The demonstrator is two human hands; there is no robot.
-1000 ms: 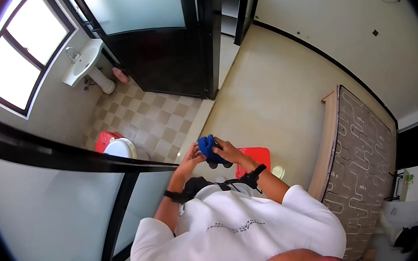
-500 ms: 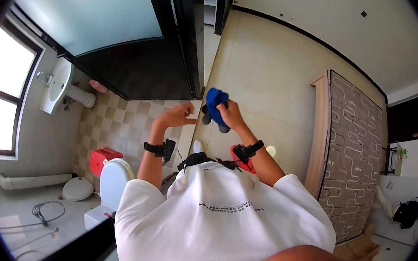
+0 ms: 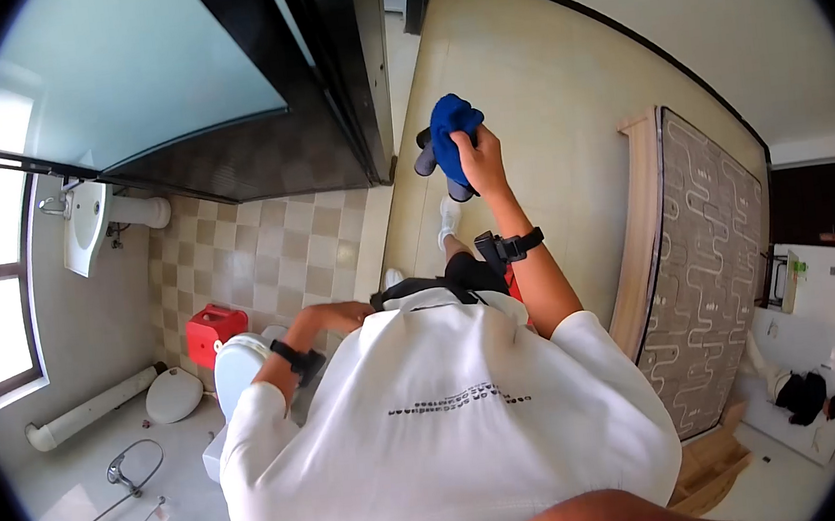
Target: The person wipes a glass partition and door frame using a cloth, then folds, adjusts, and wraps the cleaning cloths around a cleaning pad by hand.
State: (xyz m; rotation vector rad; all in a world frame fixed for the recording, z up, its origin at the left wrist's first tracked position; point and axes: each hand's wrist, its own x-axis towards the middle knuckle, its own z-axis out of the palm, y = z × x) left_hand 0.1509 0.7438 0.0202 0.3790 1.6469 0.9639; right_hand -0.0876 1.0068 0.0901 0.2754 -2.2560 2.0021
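Looks from head level, close above the white shirt (image 3: 442, 409); faces forward and down, beyond the shirt.

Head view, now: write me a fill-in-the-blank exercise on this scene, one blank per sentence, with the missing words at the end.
The hand that grips the blue cloth is the person's ____ one.
The container beside the toilet is coloured ____.
The person's shirt is coloured ____.
The band around the wrist of the arm that holds out the cloth is coloured ____.

Missing words: right; red; white; black.
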